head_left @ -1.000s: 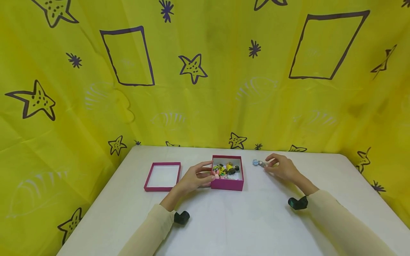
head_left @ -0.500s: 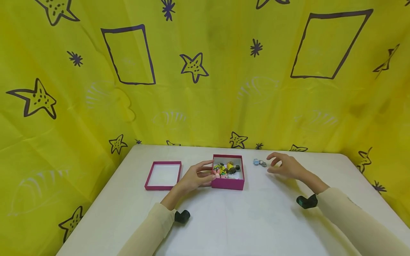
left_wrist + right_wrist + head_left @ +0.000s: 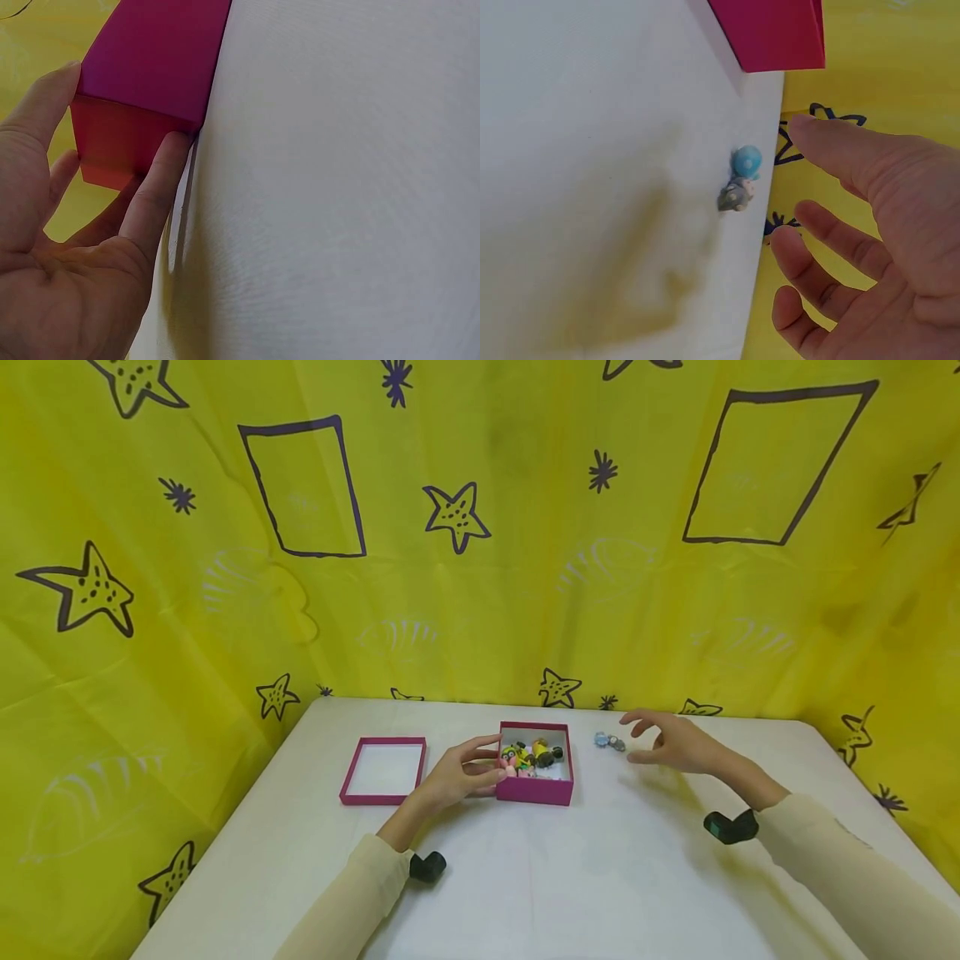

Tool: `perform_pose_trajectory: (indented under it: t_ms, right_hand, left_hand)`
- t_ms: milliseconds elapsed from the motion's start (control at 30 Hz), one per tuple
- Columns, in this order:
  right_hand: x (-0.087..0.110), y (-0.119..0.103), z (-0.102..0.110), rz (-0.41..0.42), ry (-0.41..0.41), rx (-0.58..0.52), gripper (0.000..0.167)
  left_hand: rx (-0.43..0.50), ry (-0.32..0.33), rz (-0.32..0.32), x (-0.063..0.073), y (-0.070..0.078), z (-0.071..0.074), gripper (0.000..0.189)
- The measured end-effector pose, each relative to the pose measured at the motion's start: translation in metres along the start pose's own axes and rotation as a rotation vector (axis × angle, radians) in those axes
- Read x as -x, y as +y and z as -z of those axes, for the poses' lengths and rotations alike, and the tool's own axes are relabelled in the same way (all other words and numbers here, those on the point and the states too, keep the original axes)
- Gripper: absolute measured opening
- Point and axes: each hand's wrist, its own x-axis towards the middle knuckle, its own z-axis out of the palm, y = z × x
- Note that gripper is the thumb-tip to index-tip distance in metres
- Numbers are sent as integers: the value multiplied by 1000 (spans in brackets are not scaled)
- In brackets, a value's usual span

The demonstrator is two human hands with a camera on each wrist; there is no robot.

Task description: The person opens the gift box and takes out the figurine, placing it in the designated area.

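Observation:
A magenta box (image 3: pixel 534 791) without its lid stands near the middle of the table, with several small colourful figurines (image 3: pixel 525 758) inside. My left hand (image 3: pixel 459 777) rests its fairly straight, spread fingers against the box's left side. In the left wrist view, its fingertips (image 3: pixel 174 146) touch the box wall. To the right of the box, two small figurines, one pale blue (image 3: pixel 747 161) and one grey (image 3: pixel 736 196), lie together on the table. My right hand (image 3: pixel 678 745) hovers just right of them, holding nothing, its thumb and fingers apart.
The magenta-rimmed lid (image 3: pixel 383 771) lies on the left of the white table (image 3: pixel 525 877), its white inside facing up. A yellow curtain (image 3: pixel 517 593) with dark star drawings hangs behind the table's far edge.
My right hand has drawn back slightly to the right, away from the blue and grey figurines, and its fingers have spread wider. My left hand and the box have stayed put.

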Motion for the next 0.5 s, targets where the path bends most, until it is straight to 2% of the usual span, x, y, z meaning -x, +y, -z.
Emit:
perform_pose_trajectory:
  t_ms: [167, 500]
  right_hand:
    - [-1, -7, 4, -10, -14, 0, 56]
    - [-2, -26, 15, 23, -23, -38, 62]
  left_hand:
    - [-3, 0, 4, 0, -1, 0, 68]
    - [9, -1, 4, 1, 0, 0, 69]
